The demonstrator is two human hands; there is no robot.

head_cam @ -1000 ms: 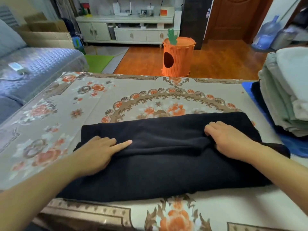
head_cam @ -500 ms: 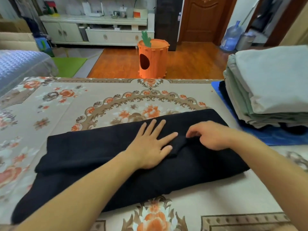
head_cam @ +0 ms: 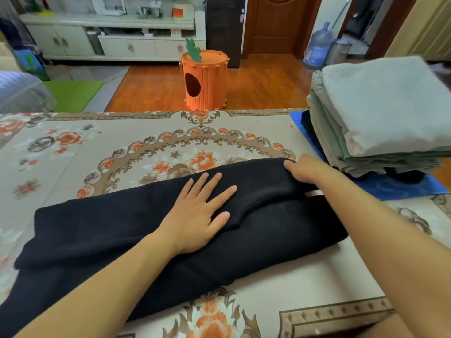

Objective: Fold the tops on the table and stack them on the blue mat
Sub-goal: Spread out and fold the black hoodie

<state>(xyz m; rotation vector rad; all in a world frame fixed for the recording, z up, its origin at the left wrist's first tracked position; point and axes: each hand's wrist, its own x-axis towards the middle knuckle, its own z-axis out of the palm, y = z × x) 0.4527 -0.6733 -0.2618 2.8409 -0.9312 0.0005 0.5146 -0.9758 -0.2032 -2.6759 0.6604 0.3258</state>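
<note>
Floral-cloth table (head_cam: pixel 73 152): black top (head_cam: pixel 102 230), blue mat (head_cam: pixel 395 189) (right edge).

No legible text, label, brand, number or sign found in the head view. The black top (head_cam: pixel 280 230) carries no readable print or tag. The stack of folded tops (head_cam: pixel 380 118) on the blue mat (head_cam: pixel 400 191) at the right edge of the surface (head_cam: pixel 305 284) shows plain cloth only. The patterned cloth covering the surface bears flowers and scrollwork, no lettering. The water bottle (head_cam: pixel 317 48) on the floor has a pale label, too small and blurred to read. Items on the far cabinet (head_cam: pixel 114 23) are likewise unreadable.
</note>
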